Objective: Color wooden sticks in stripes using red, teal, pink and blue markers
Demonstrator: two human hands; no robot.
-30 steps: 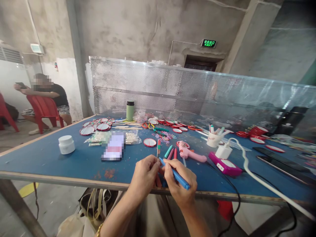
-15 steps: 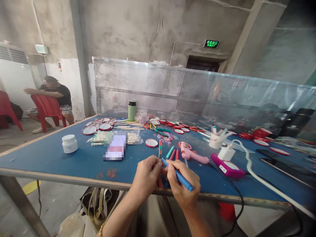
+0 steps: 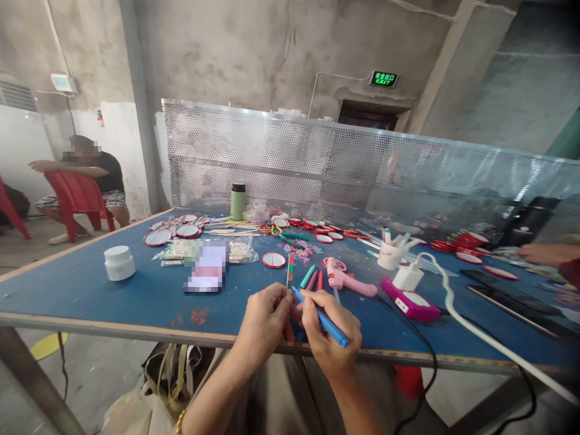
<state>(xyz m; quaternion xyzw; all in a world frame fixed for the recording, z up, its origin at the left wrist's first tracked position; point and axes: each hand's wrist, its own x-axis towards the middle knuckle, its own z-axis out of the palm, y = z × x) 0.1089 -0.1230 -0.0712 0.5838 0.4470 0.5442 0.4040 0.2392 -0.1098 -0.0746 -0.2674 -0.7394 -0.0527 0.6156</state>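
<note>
Between the thumb and fingers of my left hand (image 3: 265,317) a thin flat stick (image 3: 290,272) stands upright, banded red and green at its upper part. My right hand (image 3: 333,329) grips a blue marker (image 3: 331,327) like a pen, its tip against or very close to the stick near my left fingertips. Just beyond my hands lie a teal marker (image 3: 307,276), a pink marker (image 3: 312,281) and a red marker (image 3: 319,280). To their right rests a pink glue gun (image 3: 351,283). The lower end of the stick is hidden by my fingers.
On the blue table (image 3: 154,302) are a white jar (image 3: 119,263), a phone (image 3: 207,266), a green bottle (image 3: 238,202), a cup of pens (image 3: 390,255) and a purple box (image 3: 410,300) with cables. A person (image 3: 90,169) sits at far left; another person's hand (image 3: 544,254) reaches in at right.
The view has shifted slightly, so things sit a little further left. Another person's hand has come in at the right edge. My hands keep the same hold on stick and marker.
</note>
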